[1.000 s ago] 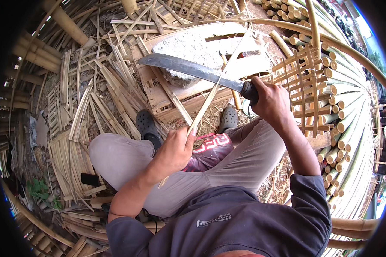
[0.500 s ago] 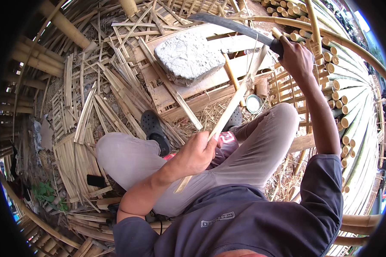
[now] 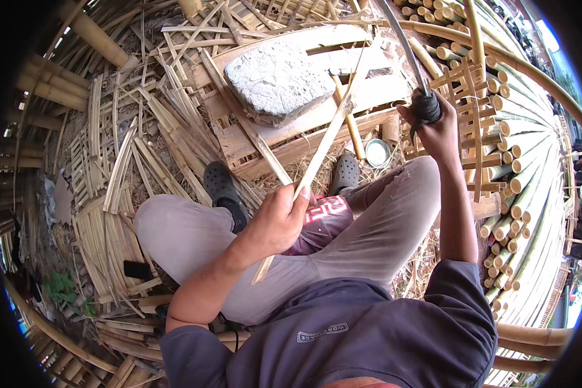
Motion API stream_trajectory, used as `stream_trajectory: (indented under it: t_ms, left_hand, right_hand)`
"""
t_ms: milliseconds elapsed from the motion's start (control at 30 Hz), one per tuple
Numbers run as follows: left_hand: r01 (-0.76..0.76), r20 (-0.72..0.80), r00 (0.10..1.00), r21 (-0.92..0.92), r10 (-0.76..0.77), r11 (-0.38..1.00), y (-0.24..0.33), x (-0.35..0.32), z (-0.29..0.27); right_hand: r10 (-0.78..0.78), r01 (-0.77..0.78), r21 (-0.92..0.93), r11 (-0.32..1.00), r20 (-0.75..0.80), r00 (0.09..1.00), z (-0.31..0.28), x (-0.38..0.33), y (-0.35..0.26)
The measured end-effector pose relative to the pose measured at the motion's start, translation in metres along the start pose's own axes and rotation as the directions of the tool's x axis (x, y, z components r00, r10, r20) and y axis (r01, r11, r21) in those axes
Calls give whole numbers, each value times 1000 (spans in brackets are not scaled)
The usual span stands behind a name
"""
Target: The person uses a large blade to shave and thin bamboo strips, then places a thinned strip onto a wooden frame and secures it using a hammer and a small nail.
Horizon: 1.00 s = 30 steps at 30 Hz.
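A long, pale bamboo strip (image 3: pixel 326 139) runs through my closed left hand (image 3: pixel 275 223), slanting up and away to the right over a low wooden platform. Its short lower end sticks out below the fist, above my lap. My right hand (image 3: pixel 438 126) grips the dark wrapped handle of a machete (image 3: pixel 405 45). The curved blade points up toward the far edge, right of the strip and apart from it. A large grey stone block (image 3: pixel 277 81) rests on the wooden platform (image 3: pixel 236 139) ahead of my knees.
Split bamboo pieces (image 3: pixel 168 123) litter the ground at left. Stacked bamboo poles (image 3: pixel 530 187) line the right side, beside a slatted bamboo frame (image 3: pixel 469 116). A small round tin (image 3: pixel 377 153) stands by my right foot. A black phone (image 3: pixel 136 269) lies at left.
My right hand has come down and the machete has swung from pointing left to pointing away, its blade now nearly upright in view. My left hand with the strip has shifted slightly left.
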<state>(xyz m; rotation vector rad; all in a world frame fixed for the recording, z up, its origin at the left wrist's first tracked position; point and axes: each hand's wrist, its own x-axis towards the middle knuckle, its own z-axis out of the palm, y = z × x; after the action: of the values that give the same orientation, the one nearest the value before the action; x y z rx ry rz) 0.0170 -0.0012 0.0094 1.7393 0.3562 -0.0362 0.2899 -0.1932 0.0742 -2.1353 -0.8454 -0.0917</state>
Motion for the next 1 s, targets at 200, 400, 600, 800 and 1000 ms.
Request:
stream_trajectory:
  t_ms: [200, 400, 600, 800, 1000]
  left_hand:
    - [60, 45, 997, 106, -65, 993, 8, 3, 7]
    - [-7, 15, 1000, 128, 5, 992, -3, 0, 9]
    - [-12, 36, 999, 115, 8, 993, -4, -3, 9]
    - [-51, 42, 998, 109, 47, 993, -8, -4, 11]
    - [-24, 112, 994, 136, 8, 990, -1, 3, 9]
  right_hand:
    - [54, -64, 231, 971, 48, 997, 35, -2, -20]
    - [-11, 1, 122, 993, 79, 997, 62, 0, -31]
    - [28, -14, 202, 979, -70, 997, 79, 0, -18]
    - [81, -62, 297, 953, -53, 995, 67, 0, -15]
    - [-9, 40, 286, 957, -109, 994, 61, 1, -11]
